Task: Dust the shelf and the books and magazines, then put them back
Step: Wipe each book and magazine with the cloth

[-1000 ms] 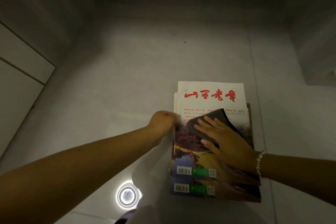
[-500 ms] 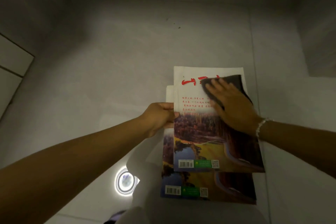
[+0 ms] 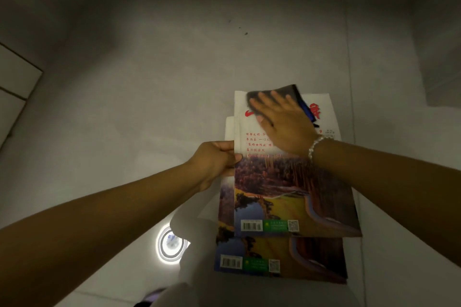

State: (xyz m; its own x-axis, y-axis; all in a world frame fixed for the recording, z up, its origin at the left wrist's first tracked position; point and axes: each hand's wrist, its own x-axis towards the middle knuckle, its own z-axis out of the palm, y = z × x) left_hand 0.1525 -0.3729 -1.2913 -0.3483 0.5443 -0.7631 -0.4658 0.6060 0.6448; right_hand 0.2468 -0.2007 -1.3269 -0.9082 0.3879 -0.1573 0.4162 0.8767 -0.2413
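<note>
A magazine (image 3: 287,194) with a white top, red title and landscape photo lies on a stack of like magazines (image 3: 279,259) on the pale tiled floor. My left hand (image 3: 214,162) pinches the top magazine's left edge, thumb on the cover. My right hand (image 3: 282,122), fingers flat and spread, presses a dark grey cloth (image 3: 287,91) onto the title area near the top edge. The cloth hides most of the red title. A bead bracelet sits on my right wrist.
Glossy grey floor tiles (image 3: 149,97) surround the stack, with a ring-shaped ceiling light reflected (image 3: 171,244) left of it. A pale cabinet or wall panel (image 3: 15,82) stands at the far left. A grey wall edge (image 3: 441,57) rises at the right.
My right hand has slid the cloth from the middle of the cover up to the top, then leftward across the title. The top magazine has shifted up off the one below. My left hand keeps its hold.
</note>
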